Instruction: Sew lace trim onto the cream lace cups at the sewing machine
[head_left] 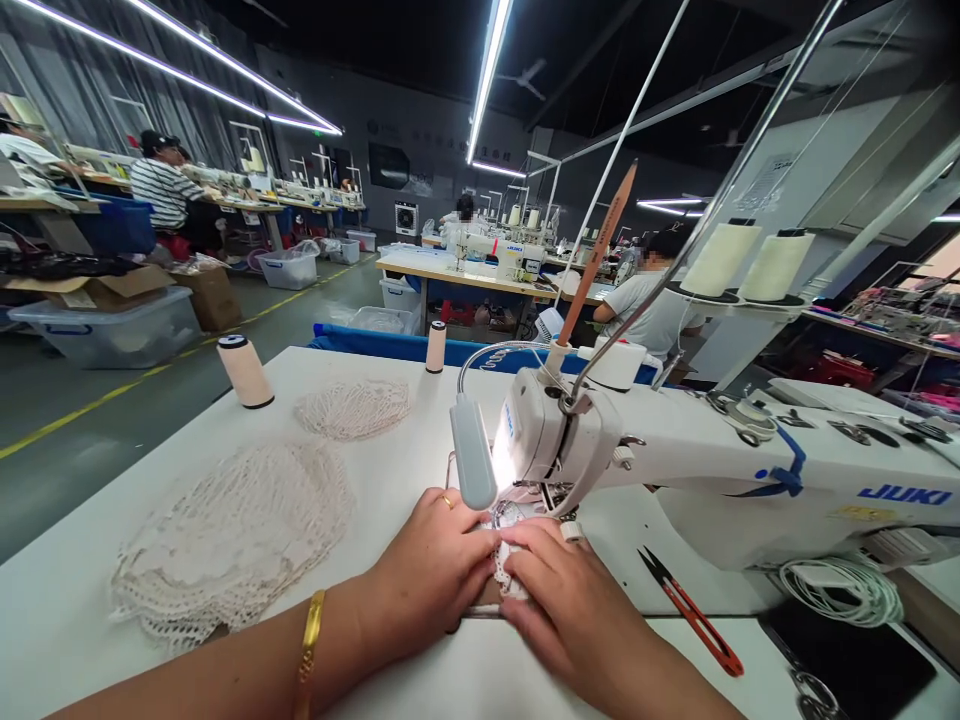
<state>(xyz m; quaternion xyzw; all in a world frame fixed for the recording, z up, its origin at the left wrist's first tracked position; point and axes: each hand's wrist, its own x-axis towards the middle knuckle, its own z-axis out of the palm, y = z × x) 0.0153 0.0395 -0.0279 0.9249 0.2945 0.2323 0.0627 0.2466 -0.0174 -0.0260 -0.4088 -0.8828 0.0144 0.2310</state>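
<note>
Both hands are at the needle area of a white sewing machine [675, 455], on a small piece of white lace [504, 570]. From the left, my left hand [431, 565] presses its fingers and thumb on the lace edge. My right hand [566, 595] pinches the same lace from the other side, its fingers curled close to the presser foot. My hands partly hide the lace. A lit grey lamp [472, 455] hangs just above the left fingertips. Left of my hands lie a large pile of cream lace pieces [240, 530] and a smaller lace pile [356, 408].
Orange-handled thread snips [694, 612] lie right of my right hand, near a coiled white cable [844, 592]. Two peach thread cones [247, 375] [436, 348] stand at the table's far side. Several people work at other machines beyond; plastic bins [289, 265] line the floor.
</note>
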